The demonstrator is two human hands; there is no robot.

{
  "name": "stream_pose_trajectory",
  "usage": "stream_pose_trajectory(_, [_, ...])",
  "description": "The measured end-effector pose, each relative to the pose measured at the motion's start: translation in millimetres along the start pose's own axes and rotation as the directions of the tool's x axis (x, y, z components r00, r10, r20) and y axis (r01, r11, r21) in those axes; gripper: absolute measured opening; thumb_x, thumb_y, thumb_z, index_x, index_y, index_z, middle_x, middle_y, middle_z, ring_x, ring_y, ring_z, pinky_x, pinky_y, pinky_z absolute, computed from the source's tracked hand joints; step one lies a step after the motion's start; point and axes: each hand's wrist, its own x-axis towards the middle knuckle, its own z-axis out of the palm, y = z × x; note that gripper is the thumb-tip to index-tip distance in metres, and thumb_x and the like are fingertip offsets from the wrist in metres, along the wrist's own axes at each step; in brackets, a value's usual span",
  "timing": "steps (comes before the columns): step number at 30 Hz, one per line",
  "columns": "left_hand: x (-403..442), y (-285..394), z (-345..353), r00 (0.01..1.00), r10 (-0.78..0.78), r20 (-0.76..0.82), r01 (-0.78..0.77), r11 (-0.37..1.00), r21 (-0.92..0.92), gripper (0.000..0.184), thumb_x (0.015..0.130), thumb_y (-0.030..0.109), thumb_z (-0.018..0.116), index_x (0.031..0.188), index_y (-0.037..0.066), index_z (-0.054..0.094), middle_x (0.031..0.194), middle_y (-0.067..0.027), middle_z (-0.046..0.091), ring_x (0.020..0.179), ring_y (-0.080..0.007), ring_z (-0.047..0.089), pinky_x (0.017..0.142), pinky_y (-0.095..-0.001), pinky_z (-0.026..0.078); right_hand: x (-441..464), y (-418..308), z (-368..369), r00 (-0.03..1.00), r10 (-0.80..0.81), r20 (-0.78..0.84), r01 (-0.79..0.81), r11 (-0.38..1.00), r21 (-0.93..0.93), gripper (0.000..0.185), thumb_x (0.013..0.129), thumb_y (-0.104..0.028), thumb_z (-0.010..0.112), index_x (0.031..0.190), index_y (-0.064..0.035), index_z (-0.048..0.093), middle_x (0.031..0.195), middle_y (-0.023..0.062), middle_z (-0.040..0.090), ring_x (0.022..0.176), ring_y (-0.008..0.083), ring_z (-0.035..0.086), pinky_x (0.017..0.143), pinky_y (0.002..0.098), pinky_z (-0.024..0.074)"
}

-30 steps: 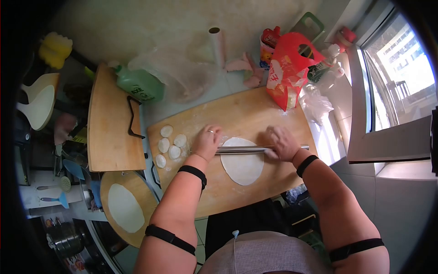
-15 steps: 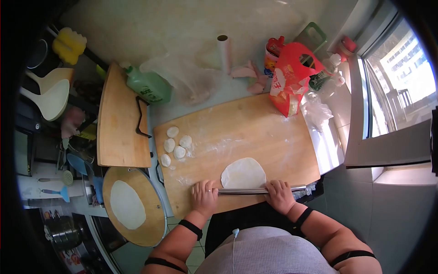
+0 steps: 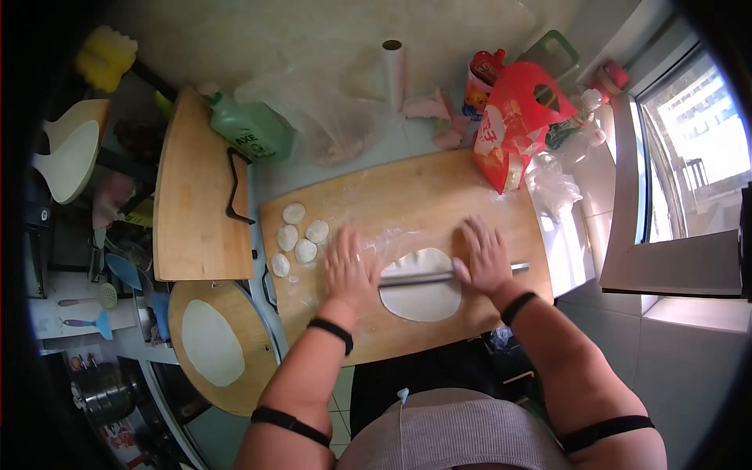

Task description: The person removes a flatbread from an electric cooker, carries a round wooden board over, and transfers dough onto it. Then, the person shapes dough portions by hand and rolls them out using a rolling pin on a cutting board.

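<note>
A metal rolling pin (image 3: 417,279) lies across a flat, roundish sheet of dough (image 3: 423,302) on the floured wooden board (image 3: 423,184). My left hand (image 3: 349,266) rests palm down at the pin's left end, its fingers stretched forward. On the right part of the pin lies my right hand (image 3: 484,257), also palm down with fingers extended and the thumb toward the dough. The pin's right tip shows beyond that hand; its left tip is hidden. Several small dough discs (image 3: 305,251) sit at the board's left side.
Another dough sheet (image 3: 211,343) lies on a round board (image 3: 254,333) at lower left. A wooden panel (image 3: 196,196) with a black handle stands left. Behind are a green bottle (image 3: 249,129), clear plastic, a cardboard-ended roll (image 3: 393,78) and a red bag (image 3: 513,117). A window is right.
From the board's near edge half a second ago, both hands and the rolling pin have moved forward onto the middle of the dough. The fingers, curled over the pin then, are now stretched out.
</note>
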Motion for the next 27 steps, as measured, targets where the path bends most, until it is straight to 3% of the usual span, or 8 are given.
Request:
stream_pose_trajectory(2, [-47,7,-18,0.960,0.043,0.276,-0.027,0.998,-0.059,0.075,0.082,0.037,0.060,0.142,0.001,0.033,0.152,-0.0198,0.027,0.140,-0.0359,0.024,0.114,-0.0506,0.017,-57,-10,-6,0.993,-0.005,0.121,-0.006,0.996,0.089,0.073,0.083,-0.045,0.052,0.138,0.0015,0.040,0.147,0.0205,0.036,0.137,0.0346,0.033,0.110,0.0521,0.0226])
stream_pose_trajectory(4, [-97,16,-37,0.934,0.096,0.344,-0.073,0.994,-0.078,0.075,0.083,0.038,0.060,0.143,0.001,0.033,0.151,-0.0194,0.028,0.139,-0.0337,0.028,0.114,-0.0490,0.016,-108,-25,-27,0.979,-0.062,0.195,0.044,0.995,0.093,0.073,0.083,-0.045,0.053,0.139,-0.0003,0.039,0.146,0.0188,0.037,0.137,0.0331,0.034,0.110,0.0505,0.0232])
stream_pose_trajectory(7, [-127,18,-44,0.934,0.147,0.325,-0.114,0.986,-0.117,0.074,0.084,0.041,0.057,0.142,0.001,0.034,0.150,-0.0180,0.031,0.140,-0.0308,0.028,0.114,-0.0484,0.016,-134,-33,-32,0.945,-0.011,0.327,-0.013,0.997,0.072,0.072,0.082,-0.043,0.055,0.141,-0.0045,0.038,0.146,0.0175,0.038,0.137,0.0327,0.035,0.109,0.0516,0.0236])
stream_pose_trajectory(9, [-101,9,-29,0.941,0.139,0.310,-0.118,0.989,-0.086,0.073,0.085,0.041,0.056,0.142,0.001,0.034,0.150,-0.0175,0.031,0.140,-0.0308,0.028,0.114,-0.0492,0.016,-101,-24,-19,0.988,-0.006,0.152,0.002,1.000,0.031,0.071,0.081,-0.042,0.056,0.140,-0.0049,0.039,0.146,0.0163,0.038,0.136,0.0331,0.035,0.109,0.0521,0.0244])
stream_pose_trajectory(17, [59,-14,5,0.990,-0.062,0.127,0.061,0.998,0.011,0.074,0.087,0.041,0.055,0.145,0.003,0.030,0.151,-0.0172,0.030,0.141,-0.0331,0.024,0.114,-0.0523,0.014,55,27,15,0.984,0.174,-0.021,-0.176,0.982,-0.067,0.062,0.090,-0.041,0.047,0.139,-0.0049,0.040,0.149,0.0160,0.034,0.139,0.0313,0.028,0.110,0.0520,0.0240])
stream_pose_trajectory(22, [-46,2,-18,0.957,0.101,0.273,-0.093,0.995,-0.042,0.072,0.085,0.038,0.055,0.144,0.002,0.033,0.151,-0.0172,0.031,0.141,-0.0316,0.027,0.114,-0.0501,0.016,-62,2,-4,0.996,-0.064,0.055,0.065,0.998,-0.012,0.071,0.083,-0.043,0.054,0.139,-0.0023,0.040,0.145,0.0183,0.039,0.136,0.0337,0.036,0.110,0.0508,0.0249])
stream_pose_trajectory(25, [-87,9,-30,0.948,0.117,0.296,-0.097,0.992,-0.082,0.075,0.082,0.038,0.057,0.143,0.002,0.034,0.150,-0.0161,0.032,0.141,-0.0302,0.028,0.113,-0.0491,0.017,-112,-20,-34,0.950,-0.013,0.311,-0.005,0.998,0.056,0.075,0.082,-0.045,0.056,0.142,-0.0042,0.036,0.148,0.0169,0.036,0.137,0.0329,0.033,0.110,0.0517,0.0235])
stream_pose_trajectory(27, [-86,10,-29,0.949,0.132,0.285,-0.106,0.989,-0.103,0.071,0.083,0.036,0.054,0.141,-0.001,0.035,0.150,-0.0191,0.032,0.140,-0.0330,0.028,0.114,-0.0499,0.015,-103,-14,-21,0.980,-0.021,0.197,0.014,0.999,0.037,0.074,0.081,-0.045,0.056,0.141,-0.0049,0.038,0.147,0.0175,0.036,0.138,0.0330,0.033,0.110,0.0520,0.0235])
